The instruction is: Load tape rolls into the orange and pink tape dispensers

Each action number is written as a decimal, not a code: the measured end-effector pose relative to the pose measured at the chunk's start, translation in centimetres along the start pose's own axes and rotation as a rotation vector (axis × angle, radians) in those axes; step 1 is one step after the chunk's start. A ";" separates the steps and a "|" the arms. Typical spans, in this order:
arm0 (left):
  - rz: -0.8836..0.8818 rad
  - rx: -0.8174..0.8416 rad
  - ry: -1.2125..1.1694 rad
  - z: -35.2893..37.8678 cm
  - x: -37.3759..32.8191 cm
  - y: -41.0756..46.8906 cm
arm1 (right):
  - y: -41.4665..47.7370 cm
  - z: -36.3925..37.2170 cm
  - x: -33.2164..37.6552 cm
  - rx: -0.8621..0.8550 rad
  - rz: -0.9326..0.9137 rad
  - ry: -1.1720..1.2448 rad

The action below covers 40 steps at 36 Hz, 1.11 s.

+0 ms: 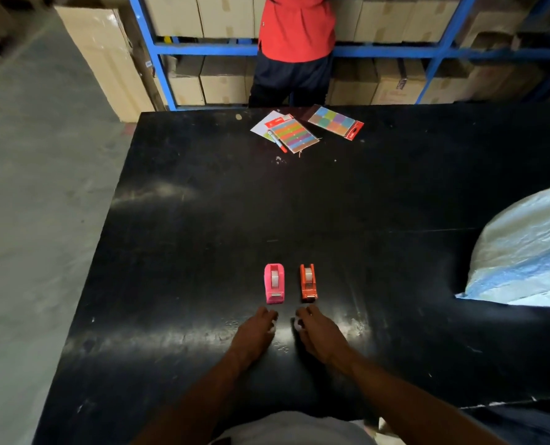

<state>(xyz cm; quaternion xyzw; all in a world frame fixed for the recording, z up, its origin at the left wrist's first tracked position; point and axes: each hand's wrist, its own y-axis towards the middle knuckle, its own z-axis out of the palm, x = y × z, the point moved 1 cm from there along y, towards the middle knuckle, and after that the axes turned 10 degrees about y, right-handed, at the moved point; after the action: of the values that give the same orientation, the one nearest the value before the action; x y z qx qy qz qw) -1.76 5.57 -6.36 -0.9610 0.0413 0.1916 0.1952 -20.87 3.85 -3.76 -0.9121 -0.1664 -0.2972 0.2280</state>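
Note:
A pink tape dispenser point(274, 283) and an orange tape dispenser point(308, 282) stand side by side on the black table point(203, 236), each with a pale tape roll seated in it. Just in front of the pink one lies my left hand point(257, 332), with a small white thing point(272, 326) at its fingertips. My right hand point(318, 330) rests in front of the orange one, its fingers around a small white tape roll point(298, 324). Both hands touch the tabletop, apart from the dispensers.
Two packs of coloured sticky notes point(294, 133) point(335, 121) and a red pen point(277, 142) lie at the table's far edge. A person in a red shirt point(296, 33) stands behind it at blue shelves with cardboard boxes. A plastic-wrapped bundle point(524, 248) sits at the right.

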 end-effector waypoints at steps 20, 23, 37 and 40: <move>-0.135 -0.044 0.043 -8.5 9.6 4.3 | 13.6 2.1 10.3 -0.023 -0.044 -0.545; -0.109 -0.032 0.049 -7.8 10.3 5.0 | 14.4 2.4 10.5 -0.015 -0.022 -0.577; -0.123 -0.055 -0.034 -6.9 10.6 5.5 | 14.6 2.9 10.4 -0.029 -0.027 -0.496; -0.142 -0.091 -0.045 -7.0 10.2 5.0 | 13.3 2.6 10.6 -0.055 -0.068 -0.466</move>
<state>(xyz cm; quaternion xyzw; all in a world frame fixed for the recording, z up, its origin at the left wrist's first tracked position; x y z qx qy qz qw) 9.33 -1.83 -6.12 -0.9648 -0.0402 0.2003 0.1653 -5.68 -4.27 -3.27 -0.9559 -0.2369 -0.0905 0.1483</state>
